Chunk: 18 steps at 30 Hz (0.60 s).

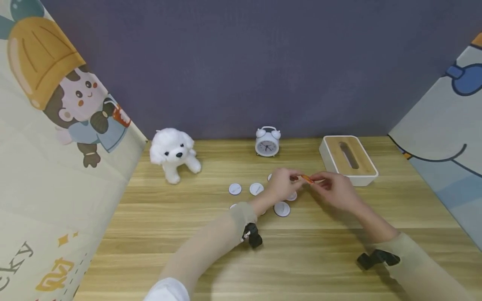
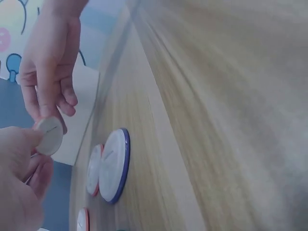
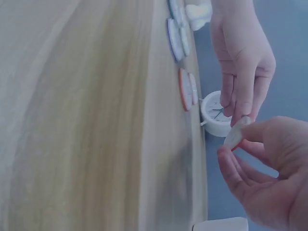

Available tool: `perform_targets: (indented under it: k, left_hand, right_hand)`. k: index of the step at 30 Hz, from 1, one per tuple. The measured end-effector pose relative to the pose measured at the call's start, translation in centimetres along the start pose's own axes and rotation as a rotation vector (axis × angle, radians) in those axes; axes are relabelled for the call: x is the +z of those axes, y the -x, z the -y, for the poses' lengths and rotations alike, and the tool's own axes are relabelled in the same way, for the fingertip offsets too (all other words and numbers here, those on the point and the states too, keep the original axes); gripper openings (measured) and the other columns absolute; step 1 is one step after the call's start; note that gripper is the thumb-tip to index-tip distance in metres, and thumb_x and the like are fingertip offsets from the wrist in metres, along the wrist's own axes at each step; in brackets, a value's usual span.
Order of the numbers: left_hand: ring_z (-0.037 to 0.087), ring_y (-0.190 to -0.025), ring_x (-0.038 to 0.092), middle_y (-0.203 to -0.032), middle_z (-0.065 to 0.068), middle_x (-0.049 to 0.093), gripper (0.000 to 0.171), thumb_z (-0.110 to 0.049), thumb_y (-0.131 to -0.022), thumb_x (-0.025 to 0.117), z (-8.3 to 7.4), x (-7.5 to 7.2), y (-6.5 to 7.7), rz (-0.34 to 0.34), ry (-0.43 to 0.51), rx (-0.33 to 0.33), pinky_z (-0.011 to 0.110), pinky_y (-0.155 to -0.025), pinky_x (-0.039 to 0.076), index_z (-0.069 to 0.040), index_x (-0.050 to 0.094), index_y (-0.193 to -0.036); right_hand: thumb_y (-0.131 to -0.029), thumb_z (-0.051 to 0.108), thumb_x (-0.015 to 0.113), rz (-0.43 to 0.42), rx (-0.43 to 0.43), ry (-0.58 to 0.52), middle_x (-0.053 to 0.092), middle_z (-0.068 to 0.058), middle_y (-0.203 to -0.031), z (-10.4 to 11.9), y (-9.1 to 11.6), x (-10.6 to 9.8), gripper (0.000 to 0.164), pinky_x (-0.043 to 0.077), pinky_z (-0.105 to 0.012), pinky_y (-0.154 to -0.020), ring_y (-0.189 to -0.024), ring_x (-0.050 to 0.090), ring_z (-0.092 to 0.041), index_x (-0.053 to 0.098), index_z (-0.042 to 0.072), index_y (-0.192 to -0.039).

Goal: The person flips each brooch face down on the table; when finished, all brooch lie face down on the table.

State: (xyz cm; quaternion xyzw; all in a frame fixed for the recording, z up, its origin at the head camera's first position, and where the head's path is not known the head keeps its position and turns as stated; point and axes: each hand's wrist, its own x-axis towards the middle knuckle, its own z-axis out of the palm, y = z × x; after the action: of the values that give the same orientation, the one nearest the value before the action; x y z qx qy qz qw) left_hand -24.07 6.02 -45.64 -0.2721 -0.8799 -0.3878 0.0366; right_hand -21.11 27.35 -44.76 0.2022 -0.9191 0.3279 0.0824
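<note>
Between both hands, raised over the table, is a small round disc [image 1: 307,179] with an orange-red face and a white back. My left hand [image 1: 280,184] pinches one edge of it with thumb and fingers. On the opposite edge, my right hand [image 1: 336,190] has it pinched as well. The disc's white side [image 2: 50,135], bearing a thin dark line, faces the left wrist camera. Under and around the left hand lie several white discs [image 1: 282,209], partly hidden by the hand and forearm. Coloured rims show on them, such as a blue-edged disc [image 2: 114,166] and a red-edged disc [image 3: 185,90].
A white plush dog [image 1: 172,154] sits at the back left of the wooden table [image 1: 158,246]. A white alarm clock [image 1: 267,142] stands at the back middle. Just beyond the right hand is a tissue box [image 1: 331,156] with a wooden lid. Printed cloths hang at both sides.
</note>
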Motion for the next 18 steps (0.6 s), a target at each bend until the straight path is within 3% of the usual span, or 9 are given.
perform_targets:
  k: [4,7,10,18]
  left_hand:
    - [0.019,-0.102,0.081,-0.122,0.009,0.080,0.031,-0.018,-0.100,0.075,-0.39,-0.55,0.47,-0.066,0.073,0.015,0.008,-0.077,0.057,-0.007,0.076,-0.129]
    - [0.019,-0.105,0.080,-0.125,0.007,0.080,0.036,-0.019,-0.099,0.077,-0.67,-0.73,0.61,-0.079,0.058,0.020,0.009,-0.080,0.058,-0.010,0.075,-0.133]
    - [0.017,-0.103,0.079,-0.120,0.007,0.081,0.038,-0.018,-0.094,0.082,-0.89,-0.77,0.67,-0.086,0.032,0.031,0.010,-0.085,0.058,-0.010,0.076,-0.130]
    - [0.011,-0.098,0.073,-0.112,0.006,0.078,0.040,-0.018,-0.087,0.089,-0.85,-0.33,0.90,-0.056,-0.030,0.054,0.005,-0.084,0.052,-0.009,0.078,-0.124]
  right_hand:
    - [-0.100,0.009,0.074,-0.058,0.022,-0.027,0.081,-0.019,-0.091,0.52,-0.23,-0.28,0.016,0.056,-0.013,-0.058,-0.072,0.080,-0.026,0.080,-0.002,-0.109]
    - [-0.102,0.012,0.071,-0.082,0.054,-0.053,0.080,-0.020,-0.086,0.83,-0.42,-0.45,0.019,0.054,-0.013,-0.054,-0.067,0.078,-0.020,0.079,-0.004,-0.109]
    - [-0.103,0.010,0.069,-0.073,0.066,-0.083,0.079,-0.021,-0.087,0.98,-0.58,-0.51,0.020,0.055,-0.013,-0.056,-0.067,0.075,-0.013,0.077,-0.005,-0.113]
    - [-0.106,0.007,0.062,0.004,0.086,-0.132,0.073,-0.020,-0.084,0.75,-0.27,-0.17,0.022,0.051,-0.020,-0.051,-0.060,0.066,-0.014,0.067,-0.003,-0.125]
